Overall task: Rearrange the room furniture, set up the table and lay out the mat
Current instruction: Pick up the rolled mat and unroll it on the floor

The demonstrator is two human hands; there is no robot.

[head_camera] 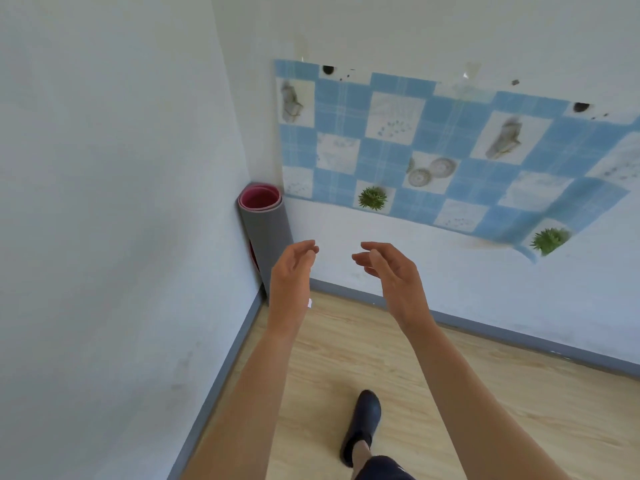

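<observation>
A rolled mat (265,230), grey outside and pink inside, stands upright in the corner where two white walls meet. My left hand (292,271) is stretched out just right of the roll's lower part, fingers apart and curved, holding nothing. My right hand (391,271) is raised beside it, a little farther right, also open and empty. Both palms face each other with a gap between them. Neither hand touches the mat.
A blue-and-white checked sheet (433,150) with plant pictures hangs on the far wall. Grey skirting (485,327) runs along both walls. The floor (346,351) is light wood. My foot in a dark shoe (362,424) steps forward below.
</observation>
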